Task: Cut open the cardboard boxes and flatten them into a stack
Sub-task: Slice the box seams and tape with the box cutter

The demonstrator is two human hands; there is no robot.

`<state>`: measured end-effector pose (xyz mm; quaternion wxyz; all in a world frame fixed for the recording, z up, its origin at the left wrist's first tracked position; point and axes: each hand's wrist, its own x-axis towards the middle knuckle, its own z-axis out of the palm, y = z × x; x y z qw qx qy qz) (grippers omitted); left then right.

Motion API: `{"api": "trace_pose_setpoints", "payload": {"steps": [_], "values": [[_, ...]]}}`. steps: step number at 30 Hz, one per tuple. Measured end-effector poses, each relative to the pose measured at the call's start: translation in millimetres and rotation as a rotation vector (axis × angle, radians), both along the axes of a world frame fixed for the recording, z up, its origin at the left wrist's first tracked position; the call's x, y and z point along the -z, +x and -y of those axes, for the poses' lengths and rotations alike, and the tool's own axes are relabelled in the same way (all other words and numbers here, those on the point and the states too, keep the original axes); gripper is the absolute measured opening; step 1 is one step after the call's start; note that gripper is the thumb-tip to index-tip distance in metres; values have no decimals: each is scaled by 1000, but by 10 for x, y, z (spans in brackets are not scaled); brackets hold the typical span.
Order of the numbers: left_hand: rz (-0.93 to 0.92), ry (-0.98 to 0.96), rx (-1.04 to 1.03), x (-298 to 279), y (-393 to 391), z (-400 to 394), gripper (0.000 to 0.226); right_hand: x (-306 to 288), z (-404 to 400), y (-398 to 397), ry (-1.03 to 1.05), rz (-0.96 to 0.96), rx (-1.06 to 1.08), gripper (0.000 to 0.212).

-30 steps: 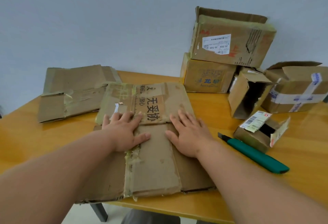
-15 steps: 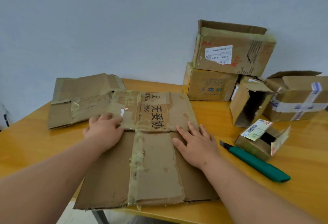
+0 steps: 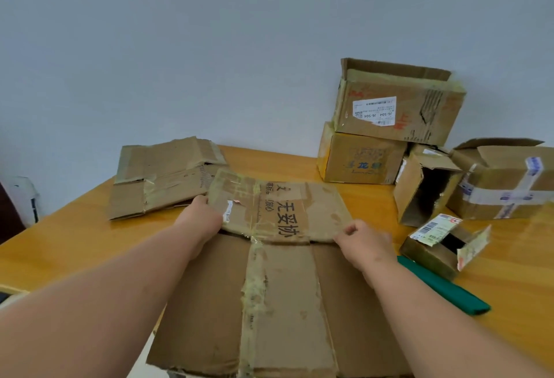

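1. Flattened box (image 3: 278, 296) lying on the wooden table (image 3: 75, 237) straight ahead, near edge overhanging the table front; far flap with printed characters raised a little off the panel below.
2. Left hand (image 3: 199, 222) gripping the flap's left edge, fingers tucked beneath and hidden, so spread or together cannot be told.
3. Right hand (image 3: 364, 241) curled at the flap's right corner, thumb and fingertips pinching the cardboard edge.
4. Likely light and fairly stiff, yet creased and softened along taped seams; apt to fold or sag at those lines if lifted by one corner. Yellowed tape looks brittle and may tear.
5. Best taken at two opposite edges, close to the fold, as now; then probably carried onto the flat pile (image 3: 168, 177) at far left.
6. Green knife (image 3: 443, 289) resting just right of the right forearm; several uncut boxes (image 3: 395, 102) stacked at far right.
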<state>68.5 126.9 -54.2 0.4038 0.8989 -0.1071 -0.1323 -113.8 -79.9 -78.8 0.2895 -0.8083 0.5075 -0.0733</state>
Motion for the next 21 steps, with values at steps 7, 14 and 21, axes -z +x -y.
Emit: {"api": "trace_pose_setpoints", "payload": {"steps": [7, 14, 21], "values": [[221, -104, 84, -238, -165, -104, 45, -79, -62, -47, 6, 189, -5, 26], [314, -138, -50, -600, 316, -548, 38, -550, -316, 542, -85, 387, -93, 41], [342, -114, -139, -686, 1155, -928, 6, -644, -582, 1584, -17, 392, -268, 54]]}}
